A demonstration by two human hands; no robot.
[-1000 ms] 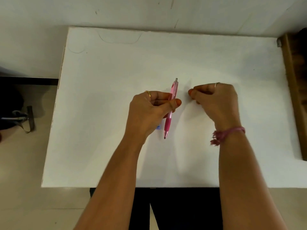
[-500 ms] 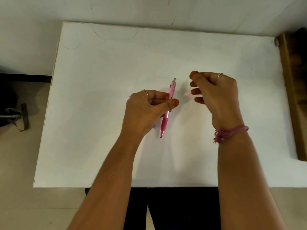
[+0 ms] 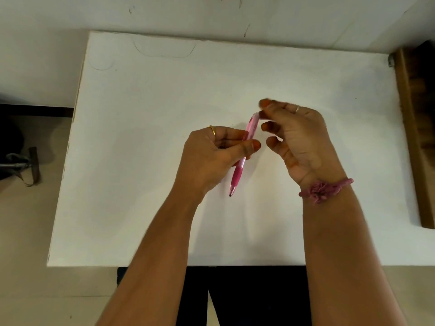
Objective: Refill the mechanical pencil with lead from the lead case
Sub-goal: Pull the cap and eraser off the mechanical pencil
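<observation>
Above the middle of the white table (image 3: pixel 141 161), your left hand (image 3: pixel 211 158) grips the pink mechanical pencil (image 3: pixel 243 151) mid-barrel, thumb across the front, tip tilted down toward you and clear of the surface. Your right hand (image 3: pixel 299 140) sits just beside it, palm turned leftward, blurred thumb and forefinger meeting at the pencil's top end; whether they pinch anything, you cannot tell. Its lower fingers curl loosely.

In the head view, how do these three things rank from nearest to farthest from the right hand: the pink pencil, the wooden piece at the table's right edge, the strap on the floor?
From the right hand:
1. Pink pencil, just to its left, held in the left hand.
2. Wooden piece, along the table's right edge.
3. Strap, on the floor far to the left.
</observation>
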